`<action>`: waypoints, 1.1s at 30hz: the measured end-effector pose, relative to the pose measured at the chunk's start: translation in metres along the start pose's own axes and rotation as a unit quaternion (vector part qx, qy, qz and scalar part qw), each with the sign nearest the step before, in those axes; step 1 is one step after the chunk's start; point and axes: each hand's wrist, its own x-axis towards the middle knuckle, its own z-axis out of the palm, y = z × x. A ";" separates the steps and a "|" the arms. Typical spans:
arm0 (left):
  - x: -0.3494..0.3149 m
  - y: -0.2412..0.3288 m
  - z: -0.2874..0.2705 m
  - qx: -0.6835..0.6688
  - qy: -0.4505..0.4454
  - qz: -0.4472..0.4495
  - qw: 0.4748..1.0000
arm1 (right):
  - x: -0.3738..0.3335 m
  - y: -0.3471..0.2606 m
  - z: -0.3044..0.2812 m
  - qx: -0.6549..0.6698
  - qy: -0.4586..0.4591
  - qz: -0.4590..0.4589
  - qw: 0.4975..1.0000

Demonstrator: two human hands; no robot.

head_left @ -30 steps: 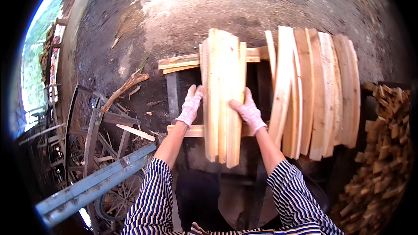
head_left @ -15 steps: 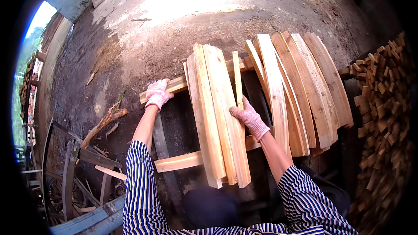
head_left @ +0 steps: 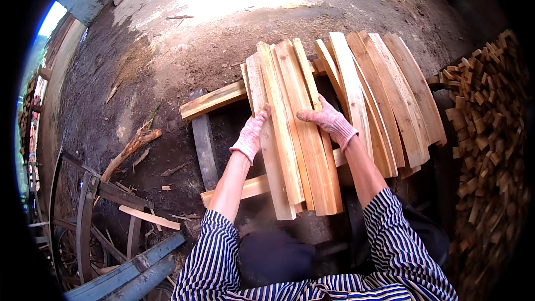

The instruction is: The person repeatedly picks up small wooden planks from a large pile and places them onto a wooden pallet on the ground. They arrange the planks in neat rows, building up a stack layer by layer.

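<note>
- A blue beam (head_left: 131,276) is lying beyond the rack's near left corner.
- On the rack, the boards (head_left: 308,153) are spanning both rails, their uneven near ends overhanging the near rail (head_left: 251,188); pressing on that overhang could be tipping one off.
- The left hand (head_left: 251,135) is clasping their left side, its thumb up at the top face.
- The right hand (head_left: 333,122) is gripping their right side, its thumb lying across the top.
- No tie is showing, so an uneven squeeze between the two grips could be letting a middle board slip.
- Toward the rack's right edge, a row (head_left: 393,97) of curved planks is standing just beside; a rightward shove could be knocking its nearest plank askew.
- The far rail (head_left: 214,102) is jutting out bare at the rack's far left corner.
</note>
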 end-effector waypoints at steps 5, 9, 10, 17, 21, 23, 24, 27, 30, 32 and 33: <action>-0.018 0.020 0.053 0.224 0.102 0.021 0.969 | -0.003 -0.037 -0.035 -0.179 0.085 0.005 0.980; -0.037 0.043 0.006 0.133 0.048 0.039 0.989 | 0.009 -0.064 -0.102 -0.486 0.206 -0.020 0.849; -0.052 0.047 0.002 0.095 0.044 0.034 0.994 | -0.002 -0.084 -0.108 -0.494 0.233 0.064 0.835; -0.070 0.039 -0.002 0.206 0.203 0.060 0.955 | 0.000 -0.061 -0.083 -0.664 0.407 -0.170 0.603; -0.092 0.016 0.047 0.505 0.327 0.061 0.796 | -0.028 -0.046 0.049 -0.480 0.225 -0.041 0.847; -0.092 0.015 0.019 0.462 0.329 0.074 0.820 | -0.020 -0.020 0.103 -0.508 0.157 -0.003 0.847; -0.090 0.020 0.009 0.446 0.314 0.067 0.835 | -0.015 -0.018 0.111 -0.508 0.163 0.013 0.846; -0.095 0.035 -0.013 0.398 0.311 0.061 0.861 | -0.008 -0.018 0.100 -0.462 0.163 0.051 0.871; -0.106 0.070 -0.044 0.263 0.244 0.075 0.930 | -0.003 -0.017 0.039 -0.496 0.174 0.059 0.849; -0.102 0.090 -0.047 0.290 0.243 0.033 0.925 | -0.007 -0.007 -0.005 -0.527 0.222 0.016 0.821; -0.113 0.093 -0.105 0.333 0.248 0.062 0.908 | -0.008 -0.007 0.014 -0.517 0.185 0.011 0.836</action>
